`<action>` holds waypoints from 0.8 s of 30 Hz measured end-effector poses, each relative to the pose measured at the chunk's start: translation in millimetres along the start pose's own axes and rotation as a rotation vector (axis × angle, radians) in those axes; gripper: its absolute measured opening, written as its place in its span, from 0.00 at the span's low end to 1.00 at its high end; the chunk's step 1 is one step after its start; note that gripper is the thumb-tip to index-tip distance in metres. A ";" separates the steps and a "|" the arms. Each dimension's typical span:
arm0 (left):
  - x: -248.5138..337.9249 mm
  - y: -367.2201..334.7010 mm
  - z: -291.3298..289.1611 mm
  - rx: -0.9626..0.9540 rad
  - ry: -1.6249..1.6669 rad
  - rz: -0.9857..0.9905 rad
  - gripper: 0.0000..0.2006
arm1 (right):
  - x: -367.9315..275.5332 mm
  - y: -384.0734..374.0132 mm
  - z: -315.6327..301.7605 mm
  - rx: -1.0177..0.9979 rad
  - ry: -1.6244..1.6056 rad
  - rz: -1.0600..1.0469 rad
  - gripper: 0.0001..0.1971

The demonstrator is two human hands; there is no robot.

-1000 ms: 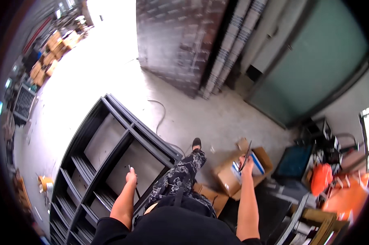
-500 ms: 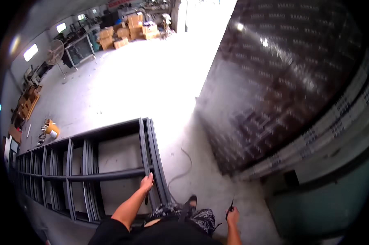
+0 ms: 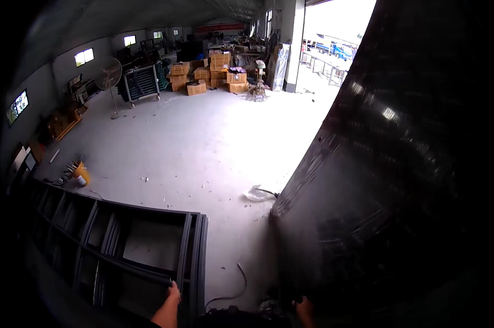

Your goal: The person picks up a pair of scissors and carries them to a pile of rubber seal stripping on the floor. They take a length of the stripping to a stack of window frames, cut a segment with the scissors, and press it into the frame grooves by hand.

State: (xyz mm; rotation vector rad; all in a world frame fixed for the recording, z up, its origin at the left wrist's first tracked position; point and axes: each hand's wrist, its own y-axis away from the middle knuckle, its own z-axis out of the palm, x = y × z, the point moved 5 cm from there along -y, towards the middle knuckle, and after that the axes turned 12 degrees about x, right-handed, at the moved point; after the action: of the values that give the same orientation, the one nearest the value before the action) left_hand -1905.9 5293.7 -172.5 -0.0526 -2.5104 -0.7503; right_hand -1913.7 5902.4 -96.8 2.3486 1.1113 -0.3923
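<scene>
Low in the view, my left hand [image 3: 173, 291] is closed over the near end of a dark grey metal frame [image 3: 182, 249]. A small bit of something shows at its fingertips, too small to make out. The frame has long rails and several cross bars and lies to my left. My right hand [image 3: 303, 307] is closed at the lower edge, right of my body. In it is a small dark hand tool [image 3: 294, 302], mostly lost in shadow; its kind is not clear. Beside that hand rises a tall stack of dark, glossy panels [image 3: 362, 180].
A cable [image 3: 243, 279] and a clear plastic bag [image 3: 259, 193] lie on the floor. A yellow bucket of rods [image 3: 81, 175] stands beyond the frame. Farther off are a standing fan [image 3: 108, 74], a wheeled rack [image 3: 142, 85], cardboard boxes [image 3: 196, 88] and a bright doorway [image 3: 326, 60].
My view has tilted up, so the far room and doorway show more and my hands sit lower. The panel stack looks darker. Both hands stay closed, the left still by the frame.
</scene>
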 end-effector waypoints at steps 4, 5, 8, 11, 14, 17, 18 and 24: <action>1.0 21.8 7.4 0.046 -0.059 -0.230 0.32 | -56.9 -143.9 19.7 -0.320 -0.335 0.167 0.24; 5.8 26.7 8.4 0.053 -0.062 -0.260 0.33 | -83.5 -167.4 19.8 -0.299 -0.367 0.044 0.24; 29.5 34.2 26.8 0.060 -0.054 -0.329 0.33 | -184.6 -205.7 -8.0 -0.394 -0.359 -0.142 0.24; 83.1 30.4 71.1 0.033 -0.026 -0.356 0.34 | -278.7 -269.5 2.8 -0.333 -0.086 -0.437 0.22; 140.7 8.5 116.7 0.011 -0.007 -0.381 0.35 | -374.9 -333.3 32.9 -0.288 -0.281 -0.689 0.24; 198.6 -32.0 162.7 0.001 -0.008 -0.414 0.36 | -462.1 -394.2 62.5 -0.302 -0.230 -0.602 0.24; 225.8 -46.6 180.1 -0.012 -0.013 -0.414 0.36 | -477.0 -424.2 77.4 -0.321 -0.254 -0.547 0.24; 376.2 -162.1 233.0 -0.044 0.115 -0.266 0.37 | -533.5 -529.1 114.3 -0.202 0.093 -0.265 0.25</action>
State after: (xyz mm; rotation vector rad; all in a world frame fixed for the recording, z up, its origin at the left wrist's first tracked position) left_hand -2369.5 5238.1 -236.9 0.3059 -2.4180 -0.8863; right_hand -2664.3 5784.3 -117.5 2.0677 1.4419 -0.2513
